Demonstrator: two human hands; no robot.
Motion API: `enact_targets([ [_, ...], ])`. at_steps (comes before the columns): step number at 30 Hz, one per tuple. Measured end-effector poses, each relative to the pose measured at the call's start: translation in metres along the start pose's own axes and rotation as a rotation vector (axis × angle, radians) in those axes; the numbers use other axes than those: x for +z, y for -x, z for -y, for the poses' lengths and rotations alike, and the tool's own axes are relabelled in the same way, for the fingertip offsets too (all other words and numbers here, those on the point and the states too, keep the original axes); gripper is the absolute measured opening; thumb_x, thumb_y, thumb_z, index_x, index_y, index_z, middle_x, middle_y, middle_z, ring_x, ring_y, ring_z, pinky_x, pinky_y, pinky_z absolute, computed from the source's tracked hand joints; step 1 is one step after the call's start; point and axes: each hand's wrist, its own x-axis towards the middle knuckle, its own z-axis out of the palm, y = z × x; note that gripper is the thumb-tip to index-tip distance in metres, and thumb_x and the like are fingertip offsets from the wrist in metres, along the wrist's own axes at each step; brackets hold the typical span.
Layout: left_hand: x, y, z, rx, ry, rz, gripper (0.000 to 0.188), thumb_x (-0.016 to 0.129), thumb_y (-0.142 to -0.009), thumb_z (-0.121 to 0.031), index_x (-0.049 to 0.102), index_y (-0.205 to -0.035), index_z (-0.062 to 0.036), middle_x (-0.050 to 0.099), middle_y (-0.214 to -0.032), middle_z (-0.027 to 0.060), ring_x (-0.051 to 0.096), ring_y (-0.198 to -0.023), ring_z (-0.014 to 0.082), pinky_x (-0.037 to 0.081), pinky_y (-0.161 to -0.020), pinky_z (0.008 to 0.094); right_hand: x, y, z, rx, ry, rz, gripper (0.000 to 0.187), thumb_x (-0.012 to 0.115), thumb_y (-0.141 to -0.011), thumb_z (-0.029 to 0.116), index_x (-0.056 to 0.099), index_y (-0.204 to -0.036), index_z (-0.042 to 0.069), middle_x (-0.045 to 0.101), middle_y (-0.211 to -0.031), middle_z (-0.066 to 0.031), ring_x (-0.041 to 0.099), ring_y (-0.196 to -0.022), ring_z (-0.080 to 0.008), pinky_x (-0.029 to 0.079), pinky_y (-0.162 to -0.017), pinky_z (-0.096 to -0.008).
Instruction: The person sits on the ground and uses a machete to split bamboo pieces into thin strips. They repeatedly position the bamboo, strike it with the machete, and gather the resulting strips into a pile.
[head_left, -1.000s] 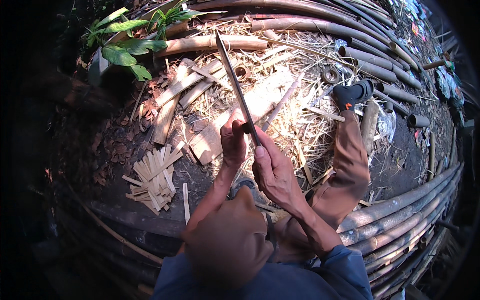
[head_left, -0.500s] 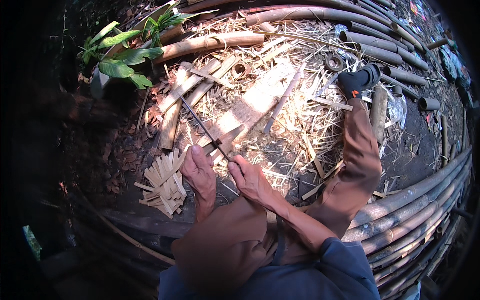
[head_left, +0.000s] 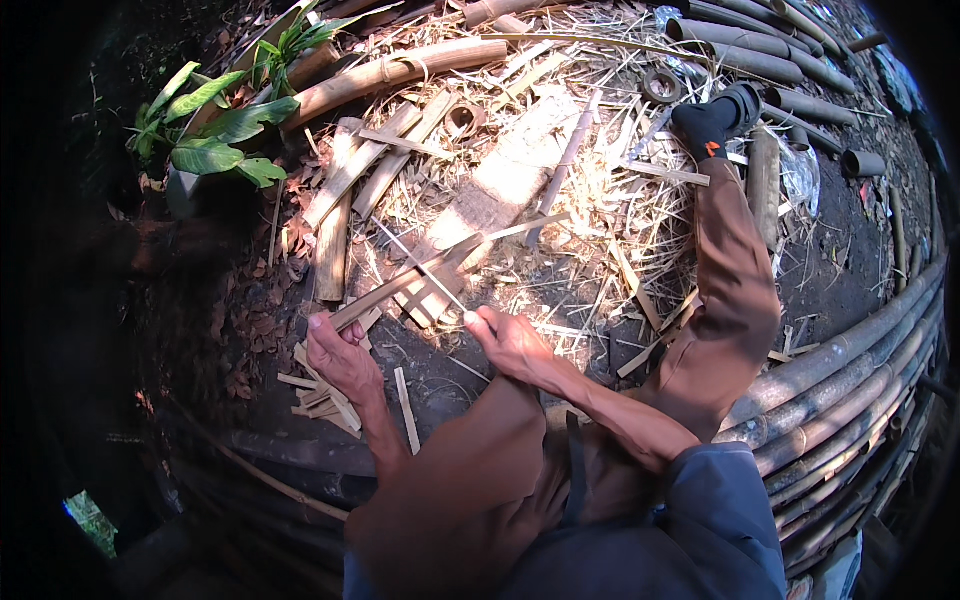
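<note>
My left hand (head_left: 345,357) is closed around the near end of a bamboo strip (head_left: 405,285), which slopes up and away to the right. At its far end a thin pale sliver (head_left: 530,226) stretches further right. My right hand (head_left: 512,343) grips a long narrow knife (head_left: 425,270); its handle is hidden in the fist. The blade points up and to the left, crossing the strip; whether it touches cannot be told. Beyond them lies a wooden block (head_left: 470,220) in patchy sunlight. Below my left hand sits a pile of short bamboo slats (head_left: 325,400), partly covered by that hand.
Split bamboo pieces (head_left: 350,175) and a thick bamboo length (head_left: 400,75) lie at the far left, beside a leafy plant (head_left: 225,125). Shavings (head_left: 610,220) cover the ground ahead. Bamboo poles (head_left: 840,385) are stacked on the right. My outstretched leg (head_left: 735,270) borders the work space.
My left hand has moved left and slightly nearer with the strip. The knife blade now catches light. A single loose slat now shows on the ground beside my left forearm.
</note>
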Motion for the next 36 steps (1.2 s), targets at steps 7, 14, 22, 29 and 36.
enact_targets([
  [7, 0.002, -0.01, -0.001, 0.026, -0.037, 0.042, 0.043, 0.042, -0.103, -0.034, 0.048, -0.074, -0.0026, 0.046, -0.066, 0.0027, 0.04, -0.057, 0.0102, 0.034, -0.054, 0.0239, -0.029, -0.042, -0.069, 0.195, 0.014, -0.094, 0.048, 0.04, -0.101, 0.044, 0.059, -0.094, 0.0, 0.06, -0.067, -0.0237, 0.061, -0.068, -0.0436, 0.047, -0.066, -0.0481],
  [14, 0.004, -0.015, -0.002, -0.072, 0.016, -0.03, 0.038, 0.047, -0.101, -0.031, 0.049, -0.076, -0.0028, 0.043, -0.066, 0.0017, 0.04, -0.061, 0.0112, 0.037, -0.058, 0.0265, -0.009, -0.016, -0.035, 0.056, 0.06, -0.028, 0.043, 0.041, -0.101, 0.041, 0.057, -0.102, 0.001, 0.06, -0.071, -0.0257, 0.062, -0.07, -0.0437, 0.046, -0.064, -0.0497],
  [22, 0.008, -0.016, -0.001, -0.023, 0.05, -0.017, 0.042, 0.044, -0.102, -0.035, 0.05, -0.077, -0.0021, 0.047, -0.068, 0.0027, 0.04, -0.06, 0.0104, 0.036, -0.057, 0.0249, 0.004, -0.018, -0.051, 0.01, 0.077, -0.028, 0.051, 0.041, -0.1, 0.046, 0.059, -0.094, -0.001, 0.063, -0.076, -0.0234, 0.06, -0.074, -0.0417, 0.045, -0.07, -0.0474],
  [29, -0.001, -0.024, 0.0, -0.052, 0.019, -0.022, 0.041, 0.045, -0.102, -0.035, 0.049, -0.076, -0.0025, 0.046, -0.067, 0.0024, 0.041, -0.06, 0.0109, 0.036, -0.057, 0.0252, -0.002, -0.015, -0.049, -0.018, 0.198, -0.015, 0.043, 0.045, -0.099, 0.041, 0.06, -0.095, 0.001, 0.06, -0.068, -0.0254, 0.063, -0.071, -0.0439, 0.047, -0.065, -0.05],
  [36, -0.009, -0.032, 0.007, -0.041, -0.012, -0.049, 0.045, 0.04, -0.103, -0.035, 0.048, -0.075, -0.0017, 0.044, -0.065, 0.0029, 0.041, -0.06, 0.0115, 0.036, -0.059, 0.0264, -0.004, -0.026, -0.076, 0.017, 0.228, -0.083, 0.043, 0.046, -0.099, 0.04, 0.059, -0.094, -0.001, 0.061, -0.069, -0.0283, 0.063, -0.073, -0.0466, 0.047, -0.066, -0.0554],
])
